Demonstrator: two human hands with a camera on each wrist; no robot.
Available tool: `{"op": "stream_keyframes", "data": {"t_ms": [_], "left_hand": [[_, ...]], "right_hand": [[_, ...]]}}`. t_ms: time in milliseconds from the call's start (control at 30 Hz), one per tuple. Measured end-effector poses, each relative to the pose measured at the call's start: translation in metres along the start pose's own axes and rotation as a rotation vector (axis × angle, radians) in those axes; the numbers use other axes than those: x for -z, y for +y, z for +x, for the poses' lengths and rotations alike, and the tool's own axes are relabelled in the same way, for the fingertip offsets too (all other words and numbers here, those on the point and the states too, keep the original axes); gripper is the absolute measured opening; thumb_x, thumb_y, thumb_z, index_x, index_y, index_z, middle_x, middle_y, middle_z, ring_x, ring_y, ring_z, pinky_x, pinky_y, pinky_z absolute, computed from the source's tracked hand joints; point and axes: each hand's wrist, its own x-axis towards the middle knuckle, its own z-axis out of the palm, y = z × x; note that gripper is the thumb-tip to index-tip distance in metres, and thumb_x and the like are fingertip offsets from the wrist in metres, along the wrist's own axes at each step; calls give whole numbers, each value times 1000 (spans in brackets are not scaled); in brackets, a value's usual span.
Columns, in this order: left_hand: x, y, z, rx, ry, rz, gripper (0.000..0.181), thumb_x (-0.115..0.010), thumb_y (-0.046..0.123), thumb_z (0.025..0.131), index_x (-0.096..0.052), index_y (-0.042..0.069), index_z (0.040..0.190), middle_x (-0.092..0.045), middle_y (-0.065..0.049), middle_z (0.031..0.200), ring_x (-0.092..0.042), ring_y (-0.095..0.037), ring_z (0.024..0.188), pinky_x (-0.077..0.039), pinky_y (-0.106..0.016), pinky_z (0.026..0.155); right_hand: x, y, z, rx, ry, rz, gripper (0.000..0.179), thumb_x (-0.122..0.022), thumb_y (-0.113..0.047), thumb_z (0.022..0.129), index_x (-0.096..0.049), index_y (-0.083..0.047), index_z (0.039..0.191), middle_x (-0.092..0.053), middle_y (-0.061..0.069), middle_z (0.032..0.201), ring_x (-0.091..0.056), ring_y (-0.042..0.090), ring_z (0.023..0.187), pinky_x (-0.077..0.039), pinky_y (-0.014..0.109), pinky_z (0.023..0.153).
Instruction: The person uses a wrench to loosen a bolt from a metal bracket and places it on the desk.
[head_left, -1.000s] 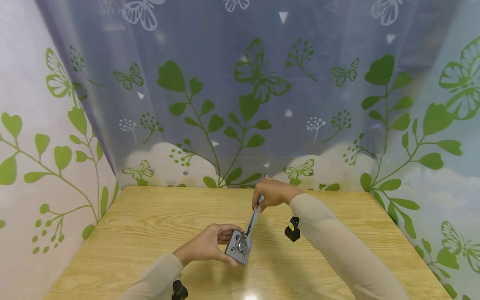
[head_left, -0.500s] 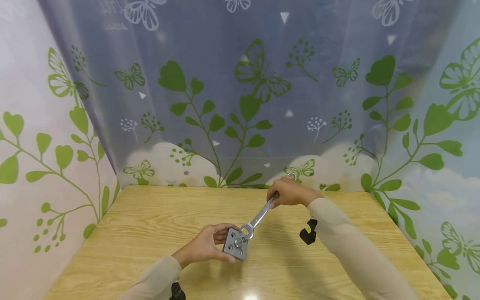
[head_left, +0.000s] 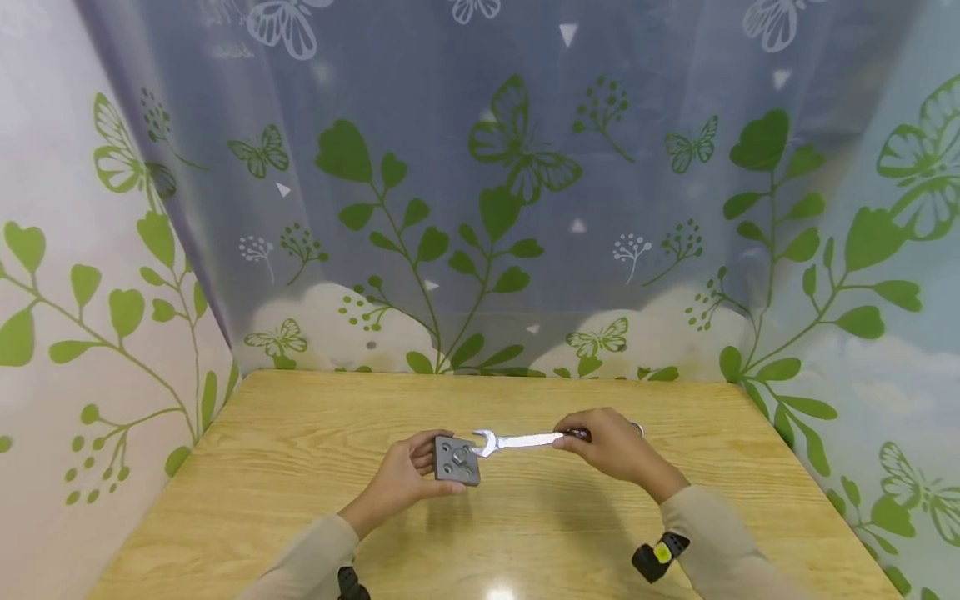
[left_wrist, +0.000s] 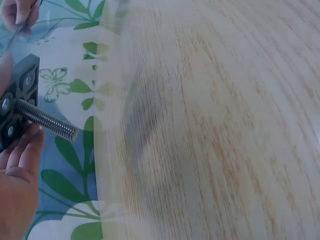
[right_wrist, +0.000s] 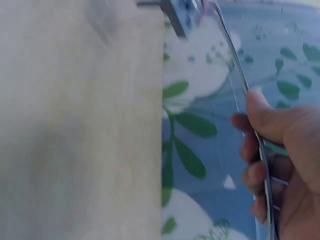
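My left hand [head_left: 401, 477] holds a small grey square plate [head_left: 448, 471] by its edges, thumb below and fingers behind. The plate has several holes and a bolt head [head_left: 460, 456] at its centre. From its other side sticks a threaded bolt shank [left_wrist: 50, 121], seen in the left wrist view. My right hand [head_left: 611, 446] grips a shiny combination wrench [head_left: 525, 440] by its handle, the ring end showing beyond the hand. The wrench's open end [head_left: 483, 443] points left, right at the plate's edge and beside the bolt head. In the right wrist view, fingers [right_wrist: 255, 172] curl round the handle.
Both hands are above a wood-grain table [head_left: 300, 433]. A patterned curtain [head_left: 405, 275] with leaves and butterflies stands behind it and along both sides. Black wrist cameras [head_left: 656, 558] are strapped to both wrists.
The wrench has swung clockwise from steep to nearly level, as my right hand came right and down. Its head has come off the bolt head. The plate has shifted slightly left and up.
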Motion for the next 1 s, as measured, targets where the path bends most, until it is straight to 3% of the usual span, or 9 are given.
{"op": "stream_keyframes", "data": {"t_ms": [167, 400, 667, 1000], "left_hand": [[-1, 0, 0, -7, 41, 2, 80, -85, 12, 70, -44, -7, 136, -52, -27, 134, -55, -35, 121, -50, -30, 97], [-2, 0, 1, -25, 98, 23, 79, -86, 13, 69, -46, -4, 135, -54, -25, 132, -57, -34, 118, -52, -29, 95], [-4, 1, 0, -25, 126, 42, 78, -86, 12, 68, -48, -5, 133, -55, -26, 131, -58, -35, 117, -52, -33, 96], [-4, -3, -1, -6, 139, 39, 78, -87, 13, 68, -48, -5, 134, -55, -26, 131, -57, -35, 118, -53, -29, 94]], "right_hand": [[-31, -17, -18, -61, 113, 105, 27, -62, -33, 93, -73, -9, 100, -59, -11, 67, -39, 1, 49, -35, 19, 42], [-65, -32, -32, -130, 212, 183, 27, -64, -30, 91, -73, -5, 98, -59, -10, 66, -40, 0, 50, -38, 18, 42], [-83, -39, -37, -185, 230, 196, 23, -67, -23, 90, -73, -2, 96, -66, 1, 70, -43, 0, 50, -42, 18, 43], [-88, -45, -37, -208, 219, 227, 25, -66, -23, 91, -73, 1, 97, -65, 2, 68, -42, 0, 49, -39, 16, 41]]}}
